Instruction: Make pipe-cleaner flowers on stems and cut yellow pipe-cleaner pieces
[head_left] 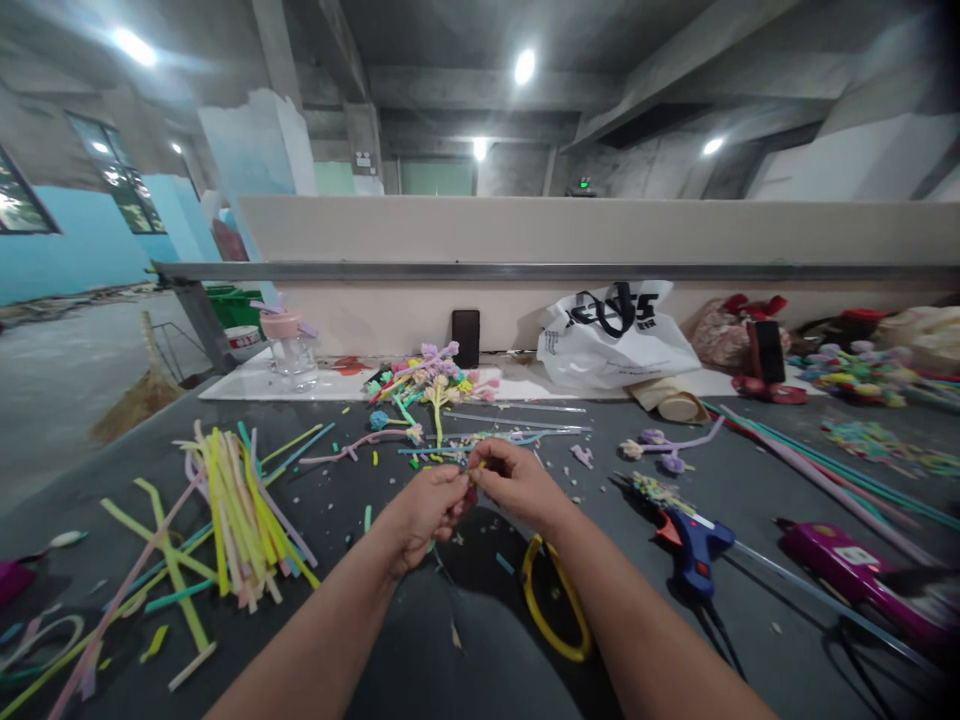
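My left hand (429,512) and my right hand (519,487) meet over the middle of the dark table. The fingers of both are pinched together, almost touching. A tiny yellowish piece shows at the right fingertips; its kind is too small to tell. What my left fingers hold is hidden. Beneath my right forearm lies a yellow loop handle (583,640), partly covered by the arm. Just beyond the hands rests a pile of pastel fuzzy-stem flowers (437,385). Foam-like scraps and clear glue sticks (517,420) are scattered there.
Left lies a bundle of yellow and pink fuzzy strips (244,510). At right are a blue glue gun (699,550) with a cord and a purple glue gun (847,565). A jar (289,350), a phone (466,338) and a white bag (615,340) stand along the back.
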